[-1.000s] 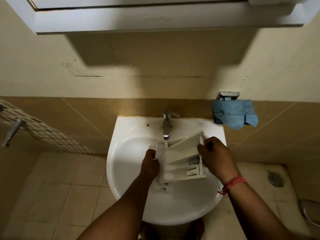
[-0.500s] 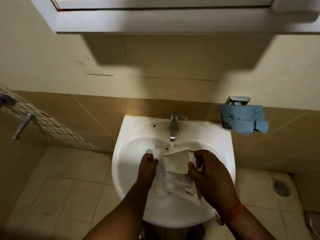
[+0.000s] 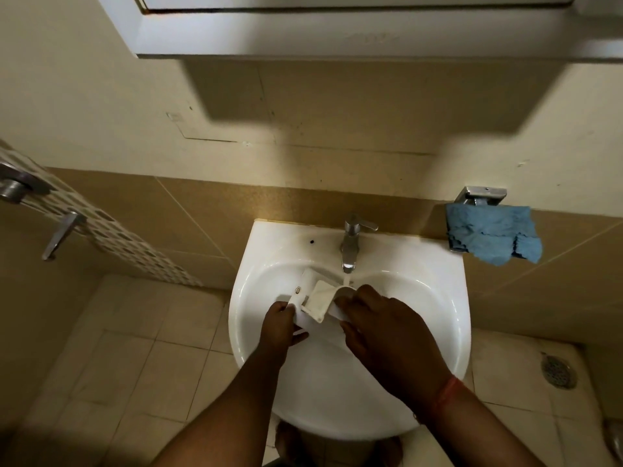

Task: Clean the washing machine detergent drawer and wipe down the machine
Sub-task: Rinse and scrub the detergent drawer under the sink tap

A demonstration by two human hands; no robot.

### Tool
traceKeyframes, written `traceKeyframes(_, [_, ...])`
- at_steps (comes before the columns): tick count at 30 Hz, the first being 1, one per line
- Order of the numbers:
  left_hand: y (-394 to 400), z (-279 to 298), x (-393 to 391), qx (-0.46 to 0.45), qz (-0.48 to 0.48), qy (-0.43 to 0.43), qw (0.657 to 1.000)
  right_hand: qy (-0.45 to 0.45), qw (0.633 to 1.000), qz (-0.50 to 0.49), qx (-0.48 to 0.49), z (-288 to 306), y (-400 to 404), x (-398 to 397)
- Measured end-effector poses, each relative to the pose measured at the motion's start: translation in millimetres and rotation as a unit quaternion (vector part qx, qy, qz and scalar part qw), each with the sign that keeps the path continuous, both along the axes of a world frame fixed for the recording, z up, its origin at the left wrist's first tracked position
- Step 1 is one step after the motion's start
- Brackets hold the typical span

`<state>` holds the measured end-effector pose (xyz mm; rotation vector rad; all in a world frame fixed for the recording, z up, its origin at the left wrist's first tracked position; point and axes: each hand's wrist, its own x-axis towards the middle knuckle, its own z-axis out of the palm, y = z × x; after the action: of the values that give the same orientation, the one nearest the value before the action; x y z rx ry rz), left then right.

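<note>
Both hands hold the detergent drawer (image 3: 318, 299) over the white sink (image 3: 421, 298): the left hand (image 3: 281, 326) grips its left end, the right hand (image 3: 381, 326) closes around its right end (fingers mostly hidden). Water from the tap (image 3: 350, 244) above the sink falls on the drawer. Right of the sink hangs a blue cloth (image 3: 492, 237).

A white detergent drawer (image 3: 317, 299) is seen in a white sink (image 3: 438, 298), a blue cloth (image 3: 492, 239) at two o'clock, beige floor tiles (image 3: 128, 348) below, and a spotted strip (image 3: 111, 230) at nine o'clock.
</note>
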<state>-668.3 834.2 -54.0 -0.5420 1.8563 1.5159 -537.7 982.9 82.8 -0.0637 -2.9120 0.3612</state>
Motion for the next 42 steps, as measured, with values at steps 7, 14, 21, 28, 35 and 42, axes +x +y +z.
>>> traceKeyframes(7, [-11.6, -13.6, -0.5, 0.034, -0.07, -0.051, 0.996, 0.016, 0.992, 0.104, 0.064, -8.3, -20.7, -3.0])
traceKeyframes(14, [-17.0, -2.3, -1.3, -0.005, 0.047, -0.091, 0.995, 0.023, 0.983, 0.178, 0.022, -15.9, -9.0, 8.9])
traceKeyframes(21, [-26.5, 22.9, 1.8, 0.0, 0.075, -0.057, 0.996, 0.09, 0.98, 0.152, -0.09, -34.6, 41.6, 30.9])
traceKeyframes(28, [-36.8, 32.9, -0.5, -0.022, 0.043, -0.009, 0.999, 0.032, 0.986, 0.133, -0.096, -65.9, 70.1, 39.1])
traceKeyframes(35, [-45.6, 29.8, 15.8, 0.004, 0.016, 0.044, 0.999, -0.035, 0.978, -0.005, -0.208, -99.7, 81.7, 39.7])
traceKeyframes(42, [-39.3, 35.7, 35.8, -0.038, 0.031, 0.123, 0.991, -0.159, 0.797, -0.236, -0.533, -116.2, 59.2, 31.8])
